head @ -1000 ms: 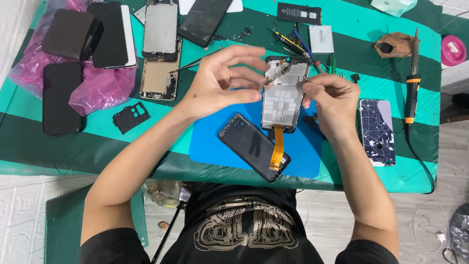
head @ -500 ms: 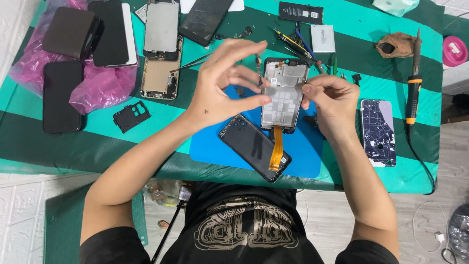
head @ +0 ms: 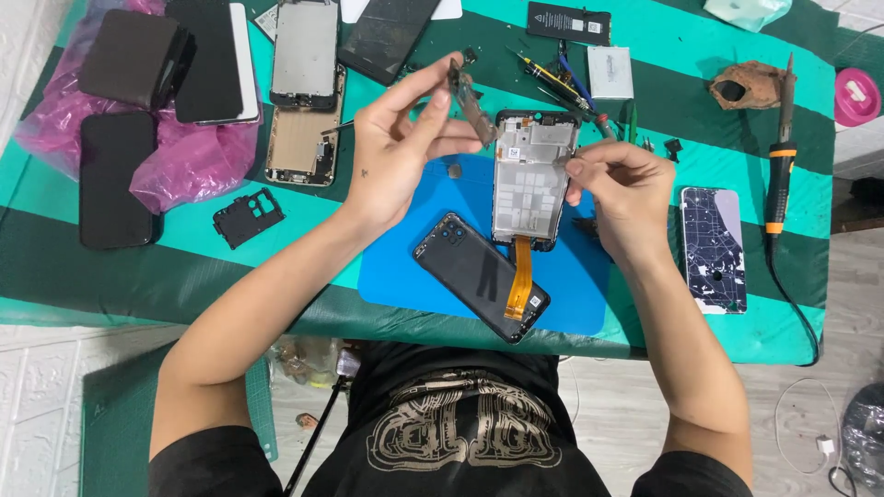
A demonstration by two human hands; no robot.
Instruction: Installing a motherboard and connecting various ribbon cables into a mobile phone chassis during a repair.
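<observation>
Left hand point(head: 391, 156) fingers pinch a thin strip point(head: 471, 103), perhaps metal; right hand point(head: 622, 189) grips phone frame point(head: 532, 175).

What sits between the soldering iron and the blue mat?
Head view: a white patterned phone back lies between the soldering iron and blue mat, on the green cloth.

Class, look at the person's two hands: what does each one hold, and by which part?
The left hand pinches a small grey strip at its upper end. The right hand grips the phone frame by its right edge.

Before you: work mat point(head: 571, 304) on table point(head: 783, 340); back cover point(head: 470, 267) on mat; phones point(head: 120, 184) left; soldering iron point(head: 781, 156) right.
</observation>
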